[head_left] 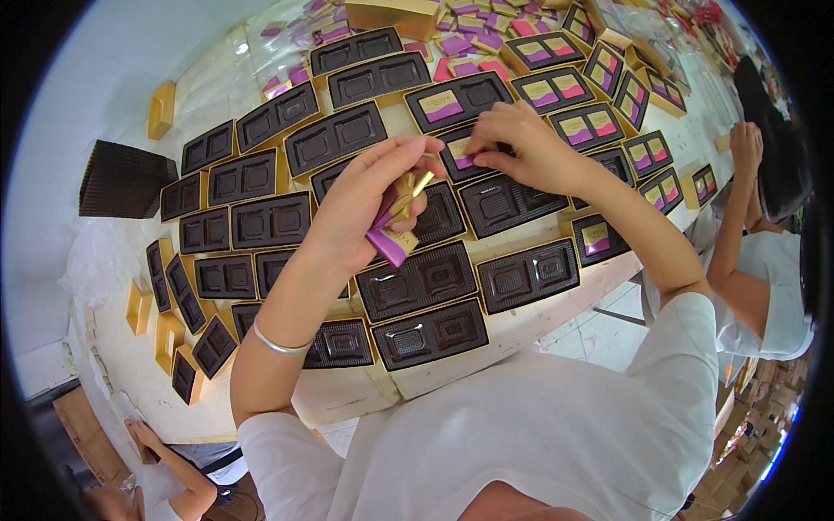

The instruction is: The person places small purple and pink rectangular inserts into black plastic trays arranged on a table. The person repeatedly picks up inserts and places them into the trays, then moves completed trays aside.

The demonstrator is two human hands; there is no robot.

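Observation:
My left hand (pixel 365 195) is closed around several small wrapped chocolates (pixel 393 243) in purple and gold foil, held above the trays near the table's middle. My right hand (pixel 532 149) reaches in from the right, fingertips pinched on a purple-and-gold wrapped chocolate (pixel 463 159) in the left compartment of a gold-edged box with a dark tray. Its fingers partly cover that box. Just beyond, another box (pixel 459 97) has one purple-and-gold chocolate in its left compartment and an empty right one. Closer to me lies a box with an empty dark tray (pixel 511 204).
Boxes with empty dark trays (pixel 271 220) fill the left and front. Boxes with purple and pink chocolates (pixel 586 127) stand at right. Loose chocolates (pixel 473 43) lie at the back. Stacked dark trays (pixel 126 180) stand far left. Co-workers' hands show at right (pixel 745 148) and lower left (pixel 143 434).

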